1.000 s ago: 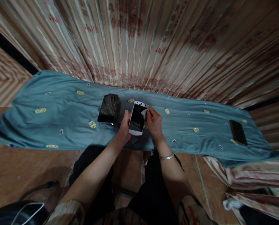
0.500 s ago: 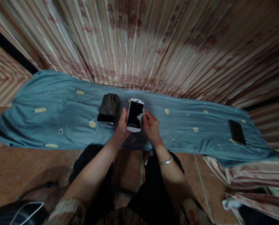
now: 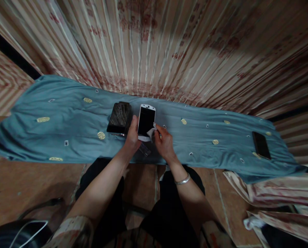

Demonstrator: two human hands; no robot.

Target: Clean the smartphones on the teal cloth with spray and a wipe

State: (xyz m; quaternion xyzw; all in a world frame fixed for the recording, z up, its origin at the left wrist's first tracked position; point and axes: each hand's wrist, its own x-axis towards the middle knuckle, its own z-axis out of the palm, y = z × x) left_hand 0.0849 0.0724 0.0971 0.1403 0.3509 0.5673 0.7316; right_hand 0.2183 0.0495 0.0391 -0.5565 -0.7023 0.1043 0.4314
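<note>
A white smartphone with a dark screen is held upright by its left edge in my left hand. My right hand pinches a small pale wipe, which lies over the lower right part of the phone's screen. Whether it is cloth or paper I cannot tell. Just left of my left hand, a stack of dark phones rests on the blue cloth. A small clear packet lies below the white phone, partly hidden by my left hand.
The patterned blue cloth covers a long narrow surface. A lone dark phone lies near its right end. Pleated curtains hang directly behind. At the lower left, a white cable rests on a dark round object.
The white phone and both my hands have shifted slightly left. My right hand and the wipe have moved down toward the phone's bottom edge.
</note>
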